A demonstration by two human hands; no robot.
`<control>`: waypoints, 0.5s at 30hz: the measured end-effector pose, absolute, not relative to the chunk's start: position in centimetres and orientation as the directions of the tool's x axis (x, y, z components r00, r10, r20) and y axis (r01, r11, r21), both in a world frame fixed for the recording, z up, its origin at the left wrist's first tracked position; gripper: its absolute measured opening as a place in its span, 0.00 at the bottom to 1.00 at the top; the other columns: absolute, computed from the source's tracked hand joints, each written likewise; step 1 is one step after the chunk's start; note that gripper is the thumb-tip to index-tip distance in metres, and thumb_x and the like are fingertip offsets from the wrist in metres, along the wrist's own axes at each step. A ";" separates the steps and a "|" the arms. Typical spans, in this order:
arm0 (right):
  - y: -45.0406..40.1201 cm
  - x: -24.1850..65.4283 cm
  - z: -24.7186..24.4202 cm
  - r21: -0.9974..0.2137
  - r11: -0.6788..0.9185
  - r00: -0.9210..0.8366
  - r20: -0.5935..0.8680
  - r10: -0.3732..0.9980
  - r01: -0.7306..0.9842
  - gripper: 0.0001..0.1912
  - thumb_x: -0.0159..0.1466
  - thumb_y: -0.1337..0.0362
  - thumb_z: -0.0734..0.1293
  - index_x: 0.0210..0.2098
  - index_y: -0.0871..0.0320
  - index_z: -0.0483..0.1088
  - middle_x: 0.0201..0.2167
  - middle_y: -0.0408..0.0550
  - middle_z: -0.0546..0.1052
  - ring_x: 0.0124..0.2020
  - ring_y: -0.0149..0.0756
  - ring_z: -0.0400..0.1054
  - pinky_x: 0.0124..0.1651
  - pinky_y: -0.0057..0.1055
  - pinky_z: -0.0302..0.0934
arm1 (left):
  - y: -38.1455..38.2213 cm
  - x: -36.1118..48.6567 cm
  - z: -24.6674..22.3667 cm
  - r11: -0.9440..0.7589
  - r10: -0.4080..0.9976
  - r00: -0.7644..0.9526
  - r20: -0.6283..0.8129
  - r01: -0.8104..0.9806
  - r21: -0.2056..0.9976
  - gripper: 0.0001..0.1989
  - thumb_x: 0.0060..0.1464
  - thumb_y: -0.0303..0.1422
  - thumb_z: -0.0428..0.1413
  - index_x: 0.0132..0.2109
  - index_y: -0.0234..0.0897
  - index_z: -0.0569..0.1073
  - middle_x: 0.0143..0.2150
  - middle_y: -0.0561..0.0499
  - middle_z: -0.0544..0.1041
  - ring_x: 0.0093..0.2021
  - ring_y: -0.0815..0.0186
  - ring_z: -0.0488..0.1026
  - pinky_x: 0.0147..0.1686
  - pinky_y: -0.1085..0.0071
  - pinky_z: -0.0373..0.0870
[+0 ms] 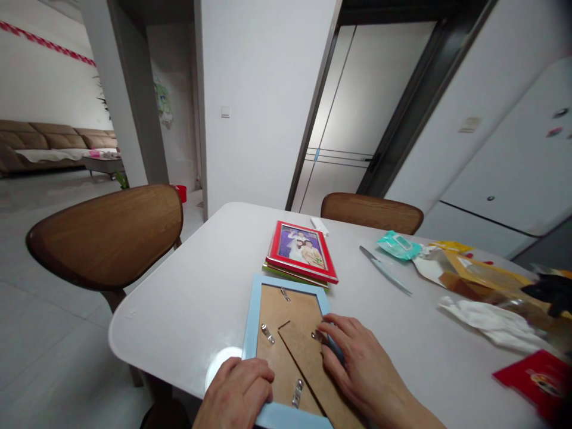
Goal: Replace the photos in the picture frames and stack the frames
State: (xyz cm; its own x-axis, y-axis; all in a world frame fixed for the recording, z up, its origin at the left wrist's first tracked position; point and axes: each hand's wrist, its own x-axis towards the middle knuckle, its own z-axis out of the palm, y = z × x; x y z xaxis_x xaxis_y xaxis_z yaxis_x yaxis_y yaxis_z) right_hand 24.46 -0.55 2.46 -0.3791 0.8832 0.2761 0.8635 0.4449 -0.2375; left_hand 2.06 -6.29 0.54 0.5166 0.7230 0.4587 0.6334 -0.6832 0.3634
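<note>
A light blue picture frame [252,310] lies face down on the white table, its brown backboard [279,307] showing with metal clips and a cut-out stand flap. My left hand [239,390] is closed over the frame's lower left edge, fingers together. At the right side, my right hand [361,360] has its fingers curled on the frame's edge beside a metal clip [316,336], and it covers part of that side. Just beyond the blue frame, a red picture frame [328,256] with a photo lies face up on a stack of other frames.
On the table [179,316] to the right are a knife [386,271], a teal packet [399,245], yellow-brown packaging [478,274], a white cloth [491,322] and a red packet [534,378]. Wooden chairs stand at the left [111,235] and far side [370,211].
</note>
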 end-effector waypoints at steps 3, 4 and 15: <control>-0.6 21.9 2.9 -0.261 0.529 -0.446 0.317 0.837 0.807 0.12 0.57 0.67 0.58 0.38 0.57 0.69 0.39 0.51 0.70 0.41 0.39 0.61 0.43 0.38 0.56 | -6.3 2.1 0.3 -0.689 0.714 0.510 0.479 0.631 0.356 0.11 0.48 0.42 0.52 0.32 0.38 0.65 0.38 0.51 0.73 0.40 0.66 0.70 0.40 0.71 0.64; -0.4 20.8 3.0 -0.288 0.551 -0.473 0.299 0.829 0.783 0.11 0.57 0.67 0.58 0.36 0.56 0.69 0.37 0.50 0.70 0.39 0.37 0.62 0.42 0.35 0.56 | -6.3 2.1 0.2 -0.690 0.713 0.505 0.487 0.631 0.355 0.12 0.48 0.42 0.52 0.32 0.38 0.65 0.38 0.50 0.73 0.40 0.66 0.70 0.39 0.71 0.64; -0.2 16.4 1.9 -0.211 0.632 -0.593 0.221 0.774 0.746 0.10 0.58 0.70 0.60 0.22 0.58 0.68 0.25 0.43 0.68 0.30 0.31 0.58 0.32 0.26 0.51 | -6.0 2.2 -0.1 -0.692 0.710 0.486 0.510 0.616 0.376 0.24 0.53 0.50 0.35 0.30 0.37 0.64 0.35 0.49 0.73 0.37 0.65 0.70 0.39 0.67 0.66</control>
State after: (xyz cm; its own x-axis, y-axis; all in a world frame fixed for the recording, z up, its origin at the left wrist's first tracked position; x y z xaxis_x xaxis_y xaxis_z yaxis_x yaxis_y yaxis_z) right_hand 16.42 -0.20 1.95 -0.5931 0.7741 0.2212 0.7459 0.6318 -0.2109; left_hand 2.22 -6.02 -0.15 0.4861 0.7099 0.5097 0.6161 -0.6920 0.3762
